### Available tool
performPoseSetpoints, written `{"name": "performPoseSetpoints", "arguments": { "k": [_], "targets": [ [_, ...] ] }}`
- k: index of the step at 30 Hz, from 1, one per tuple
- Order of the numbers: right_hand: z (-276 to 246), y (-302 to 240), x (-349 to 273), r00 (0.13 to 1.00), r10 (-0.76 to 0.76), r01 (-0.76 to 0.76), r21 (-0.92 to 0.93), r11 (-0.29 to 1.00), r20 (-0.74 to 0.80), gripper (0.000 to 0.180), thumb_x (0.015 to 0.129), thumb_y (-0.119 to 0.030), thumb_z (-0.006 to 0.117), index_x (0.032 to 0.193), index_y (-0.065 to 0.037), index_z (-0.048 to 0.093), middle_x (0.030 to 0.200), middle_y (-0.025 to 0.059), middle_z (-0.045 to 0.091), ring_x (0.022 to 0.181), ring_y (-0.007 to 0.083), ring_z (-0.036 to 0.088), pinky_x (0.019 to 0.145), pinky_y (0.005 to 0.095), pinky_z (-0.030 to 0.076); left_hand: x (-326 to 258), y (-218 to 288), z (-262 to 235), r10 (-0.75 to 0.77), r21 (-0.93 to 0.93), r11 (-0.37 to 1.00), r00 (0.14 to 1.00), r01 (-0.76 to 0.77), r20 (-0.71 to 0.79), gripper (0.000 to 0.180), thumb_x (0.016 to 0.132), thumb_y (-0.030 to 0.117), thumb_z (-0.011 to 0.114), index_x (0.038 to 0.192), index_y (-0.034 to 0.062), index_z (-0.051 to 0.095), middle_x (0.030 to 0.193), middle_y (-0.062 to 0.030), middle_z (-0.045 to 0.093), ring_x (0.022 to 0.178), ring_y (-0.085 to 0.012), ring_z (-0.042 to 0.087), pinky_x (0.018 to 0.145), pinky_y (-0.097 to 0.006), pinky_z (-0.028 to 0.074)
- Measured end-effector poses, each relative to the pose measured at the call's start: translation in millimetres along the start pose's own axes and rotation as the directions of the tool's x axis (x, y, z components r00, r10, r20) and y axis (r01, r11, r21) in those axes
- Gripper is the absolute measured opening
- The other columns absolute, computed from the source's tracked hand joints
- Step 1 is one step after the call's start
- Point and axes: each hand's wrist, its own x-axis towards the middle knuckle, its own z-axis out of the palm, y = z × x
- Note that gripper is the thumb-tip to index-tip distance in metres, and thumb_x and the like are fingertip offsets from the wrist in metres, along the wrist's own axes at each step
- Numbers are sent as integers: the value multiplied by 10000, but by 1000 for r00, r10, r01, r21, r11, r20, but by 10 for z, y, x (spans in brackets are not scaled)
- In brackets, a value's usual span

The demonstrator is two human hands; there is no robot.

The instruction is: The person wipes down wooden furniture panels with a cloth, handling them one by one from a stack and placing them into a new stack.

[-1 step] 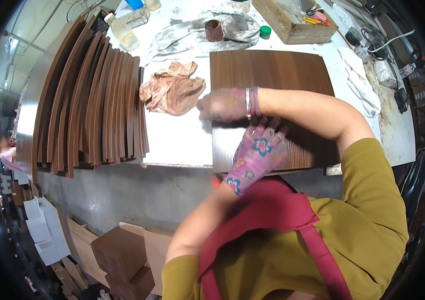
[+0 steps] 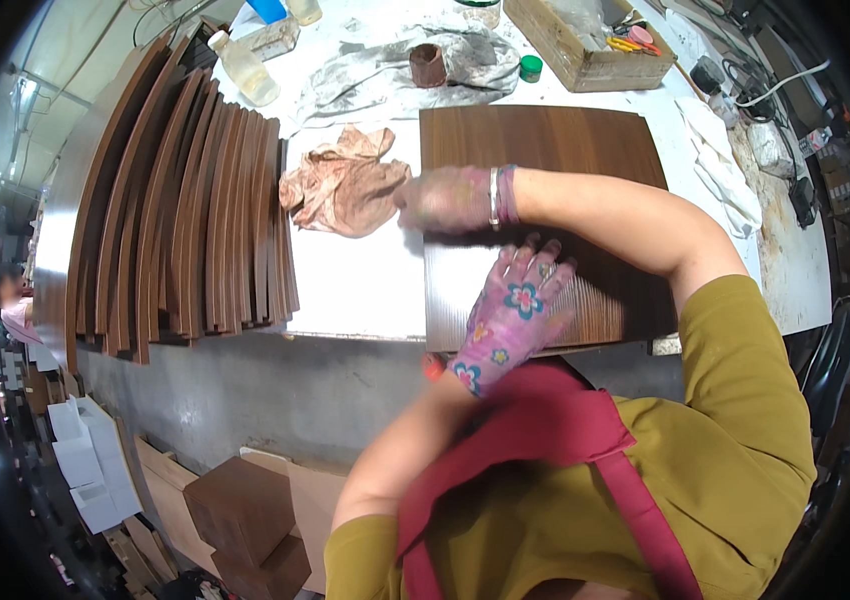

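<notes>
A dark brown wood-grain board (image 2: 545, 140) lies flat on the white table in front of me. My left hand (image 2: 517, 305), in a purple flowered glove, rests on its near part with the fingers stretched out. My right hand (image 2: 450, 200), in a stained glove with a band at the wrist, reaches across to the board's left edge. Its fingers look curled and somewhat blurred; whatever they may hold is hidden. Just left of this hand, a crumpled brownish-stained rag (image 2: 345, 185) lies on the table.
Many similar brown boards (image 2: 185, 210) stand on edge in a row at left. Behind are a clear bottle (image 2: 245, 68), a grey-stained cloth (image 2: 365, 85) bearing a brown cup (image 2: 428, 65), a green cap (image 2: 531, 68) and a wooden box (image 2: 595, 70) of tools. A white cloth (image 2: 720, 175) lies at right.
My right hand has shifted slightly farther away from me along the board's left edge. The left hand stays in nearly the same place, and the whole view has tilted a little.
</notes>
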Motion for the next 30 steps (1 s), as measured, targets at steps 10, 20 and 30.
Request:
{"name": "performPoseSetpoints", "arguments": {
  "k": [10, 20, 30],
  "targets": [
    [-509, 1803, 294, 943, 125, -273, -499, 822, -309, 90, 821, -46, 588, 891, -12, 633, 867, 163, 630, 847, 331, 632, 771, 422, 508, 46, 35, 98, -56, 113, 993, 968, 29, 246, 664, 932, 567, 422, 1494, 217, 377, 1568, -53, 314, 1474, -272, 208, 1197, -466, 95],
    [-586, 1265, 250, 878, 351, -410, -133, 903, -325, 223, 849, -162, 650, 1069, -135, 677, 1064, 45, 641, 996, 274, 630, 845, 364, 503, -14, -7, 121, -71, 92, 994, 983, 56, 168, 646, 952, 555, 411, 1485, 192, 392, 1563, -66, 325, 1464, -282, 235, 1195, -467, 126],
    [164, 206, -77, 972, -88, 55, -152, 987, -220, 59, 811, -89, 624, 868, -76, 627, 845, 122, 591, 798, 312, 605, 714, 421, 512, -27, -17, 99, -65, 0, 998, 996, 65, 69, 637, 910, 518, 513, 1412, 128, 474, 1444, -130, 472, 1376, -299, 389, 1138, -459, 261]
  ]
}}
